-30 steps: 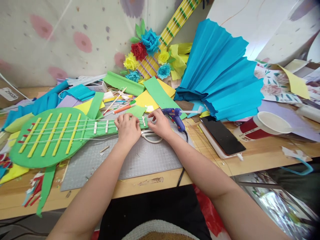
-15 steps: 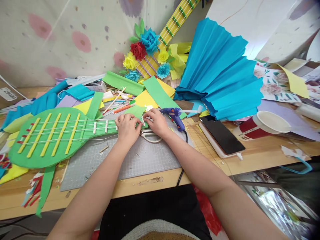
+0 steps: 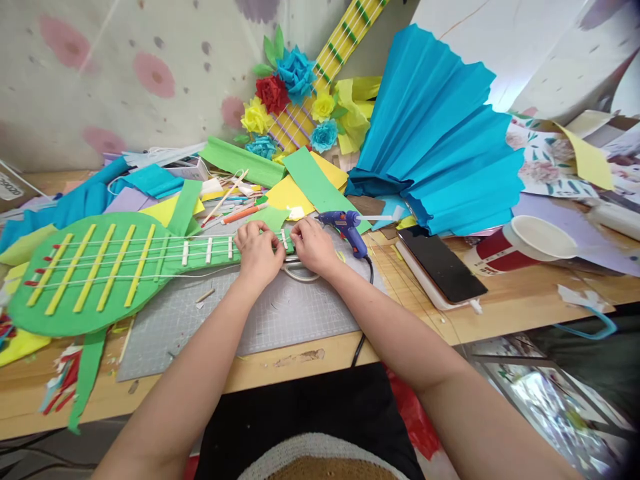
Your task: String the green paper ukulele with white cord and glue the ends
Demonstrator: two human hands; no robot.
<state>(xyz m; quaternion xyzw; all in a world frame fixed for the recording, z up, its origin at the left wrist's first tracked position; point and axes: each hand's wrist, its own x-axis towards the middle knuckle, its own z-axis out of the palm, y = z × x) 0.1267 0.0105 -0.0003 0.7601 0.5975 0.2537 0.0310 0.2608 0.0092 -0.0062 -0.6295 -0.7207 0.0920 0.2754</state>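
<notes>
A green paper guitar [image 3: 100, 270] with yellow strips and white strings lies across a grey cutting mat [image 3: 280, 313]. My left hand [image 3: 257, 253] rests curled on the far end of its neck, fingertips pinching at the strings. My right hand [image 3: 310, 245] is closed just beside it, pinching the same neck end by a small white crosspiece [image 3: 284, 239]. White-handled scissors [image 3: 300, 273] lie partly under my right hand.
A blue glue gun [image 3: 345, 230] lies just right of my hands, its cord running off the table edge. A black phone [image 3: 440, 263], a red paper cup [image 3: 520, 243], a blue pleated paper fan [image 3: 440, 140], paper flowers [image 3: 280, 93] and scraps crowd the table.
Both hands have drawn closer together on the neck end, the right one shifting slightly left. The view has tipped a little, and the guitar sits in the same place on the mat.
</notes>
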